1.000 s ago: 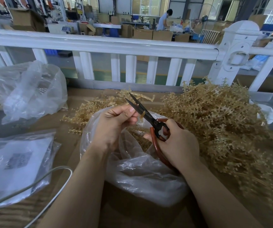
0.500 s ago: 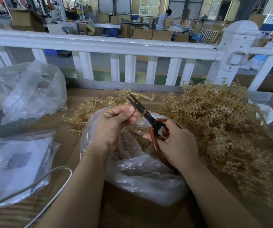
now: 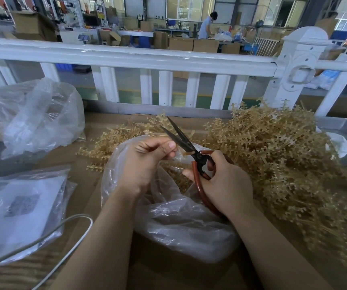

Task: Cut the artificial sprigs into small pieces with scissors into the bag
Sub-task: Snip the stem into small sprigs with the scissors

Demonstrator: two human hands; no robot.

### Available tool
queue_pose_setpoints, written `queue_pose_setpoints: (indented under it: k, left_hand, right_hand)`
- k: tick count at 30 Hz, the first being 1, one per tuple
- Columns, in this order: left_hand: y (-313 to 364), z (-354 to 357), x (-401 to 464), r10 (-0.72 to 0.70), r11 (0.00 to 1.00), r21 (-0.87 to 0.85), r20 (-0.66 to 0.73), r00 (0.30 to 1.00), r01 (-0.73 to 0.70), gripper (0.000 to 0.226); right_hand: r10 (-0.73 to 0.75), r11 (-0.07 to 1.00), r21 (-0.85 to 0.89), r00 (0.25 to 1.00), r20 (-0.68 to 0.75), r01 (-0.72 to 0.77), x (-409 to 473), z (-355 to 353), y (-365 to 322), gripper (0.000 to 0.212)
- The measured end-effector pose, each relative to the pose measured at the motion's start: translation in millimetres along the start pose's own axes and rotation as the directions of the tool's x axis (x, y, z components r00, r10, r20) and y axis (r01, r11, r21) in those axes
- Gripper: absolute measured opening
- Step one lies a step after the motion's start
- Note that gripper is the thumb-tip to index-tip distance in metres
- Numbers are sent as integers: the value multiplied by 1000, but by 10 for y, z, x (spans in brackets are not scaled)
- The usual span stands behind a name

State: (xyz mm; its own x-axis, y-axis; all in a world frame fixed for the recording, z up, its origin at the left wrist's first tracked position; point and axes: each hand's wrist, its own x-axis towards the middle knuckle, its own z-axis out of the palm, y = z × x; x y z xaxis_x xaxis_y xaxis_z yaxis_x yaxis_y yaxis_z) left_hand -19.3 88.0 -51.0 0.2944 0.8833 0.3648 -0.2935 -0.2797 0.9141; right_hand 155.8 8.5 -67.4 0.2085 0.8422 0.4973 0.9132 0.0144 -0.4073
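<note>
Scissors (image 3: 186, 146) reopened; right hand (image 3: 227, 185) grips them, left hand (image 3: 147, 162) pinches sprig (image 3: 187, 153) over bag (image 3: 179, 222).

Open scissors (image 3: 186, 145) bite tan sprig (image 3: 187, 153) above bag (image 3: 181, 222).

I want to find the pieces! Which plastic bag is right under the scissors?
The clear bag in the middle, open under the scissors, between both hands. The crumpled bag and the flat labelled bag lie off to the left.
</note>
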Motion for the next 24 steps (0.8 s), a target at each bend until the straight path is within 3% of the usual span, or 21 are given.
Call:
queue_pose_setpoints:
  k: [19,21,24]
  left_hand:
    - [-16,-4,15,33,999,6,7,999,-33,9]
    - [14,9,12,-32,998,-51,37,999,34,9]
    - [62,-1,10,-233,939,-243,73,970,244,19]
  right_hand:
    - [5,999,-41,997,-77,-8,-18,-56,-51,65]
    - [9,999,-37,997,-78,-12,-16,-57,-51,65]
    - [-5,999,-37,995,-98,1,-13,-57,-63,64]
